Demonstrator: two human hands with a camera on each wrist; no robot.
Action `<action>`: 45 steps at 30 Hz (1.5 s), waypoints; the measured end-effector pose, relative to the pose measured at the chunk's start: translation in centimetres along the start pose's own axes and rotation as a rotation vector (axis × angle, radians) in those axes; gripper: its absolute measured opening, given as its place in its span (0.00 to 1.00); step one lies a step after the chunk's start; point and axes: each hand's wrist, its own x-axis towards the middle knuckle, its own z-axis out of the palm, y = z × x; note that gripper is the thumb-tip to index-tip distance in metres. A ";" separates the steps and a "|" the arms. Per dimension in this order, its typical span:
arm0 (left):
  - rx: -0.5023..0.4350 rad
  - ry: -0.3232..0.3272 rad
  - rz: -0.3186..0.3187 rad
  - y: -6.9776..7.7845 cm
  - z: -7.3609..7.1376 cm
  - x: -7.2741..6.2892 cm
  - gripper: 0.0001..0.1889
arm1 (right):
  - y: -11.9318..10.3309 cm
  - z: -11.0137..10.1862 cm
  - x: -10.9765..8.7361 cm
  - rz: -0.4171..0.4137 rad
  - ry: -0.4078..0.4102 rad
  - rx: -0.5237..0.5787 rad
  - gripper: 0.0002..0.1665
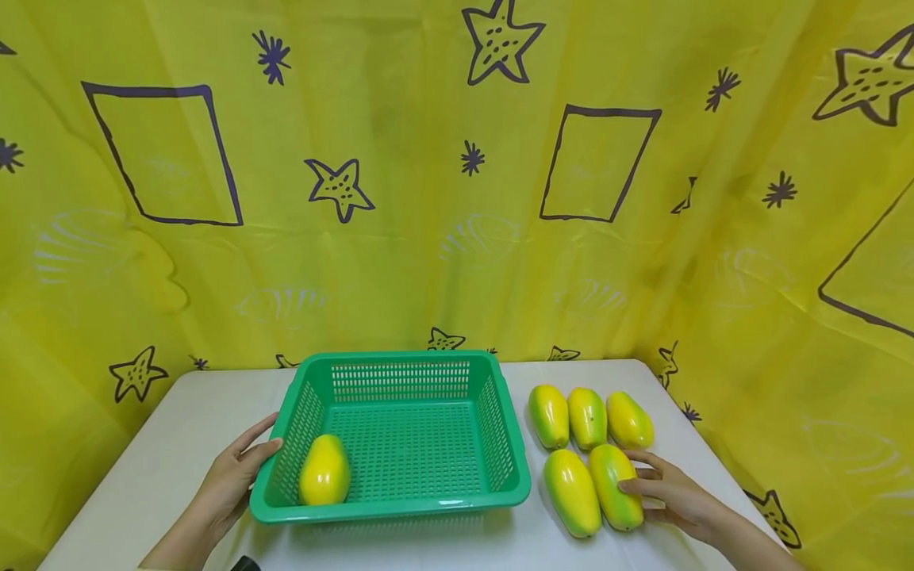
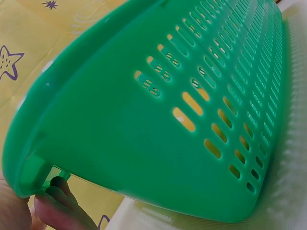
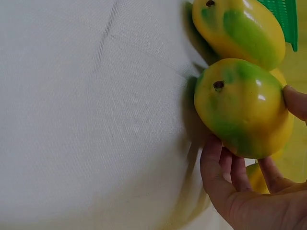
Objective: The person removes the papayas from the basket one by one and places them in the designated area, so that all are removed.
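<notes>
A green plastic basket point(image 1: 403, 503) with slotted walls sits on the table, one yellow-green mango point(image 1: 324, 472) lying in its left front corner. My left hand point(image 1: 232, 476) grips the basket's left rim, thumb on top; in the left wrist view its fingers point(image 2: 62, 201) curl around the rim's edge. To the right of the basket, my right hand point(image 1: 667, 492) holds the front right mango point(image 1: 616, 488), thumb on one side and fingers on the other. Seen from the right wrist, that mango point(image 3: 244, 108) shows a dark stem end, close over the white cloth.
Another mango point(image 1: 573, 493) lies against the held one's left. Behind them are three more, a left mango point(image 1: 549, 416), a middle mango point(image 1: 588, 418) and a right mango point(image 1: 630, 420). A white cloth covers the table point(image 1: 214, 396); a patterned yellow curtain point(image 1: 400, 262) hangs behind.
</notes>
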 end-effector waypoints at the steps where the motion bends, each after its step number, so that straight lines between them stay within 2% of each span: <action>1: 0.001 0.000 -0.001 0.0 0.0 0.0 0.40 | 0.0 0.0 0.0 0.001 0.004 0.000 0.45; 18: -0.011 0.000 -0.001 -0.2 0.0 0.0 0.40 | 0.1 0.0 0.1 0.016 0.028 0.004 0.49; 45: 0.002 -0.005 -0.002 0.0 0.0 -0.1 0.40 | -0.5 -0.4 -0.2 -0.024 0.035 -0.056 0.45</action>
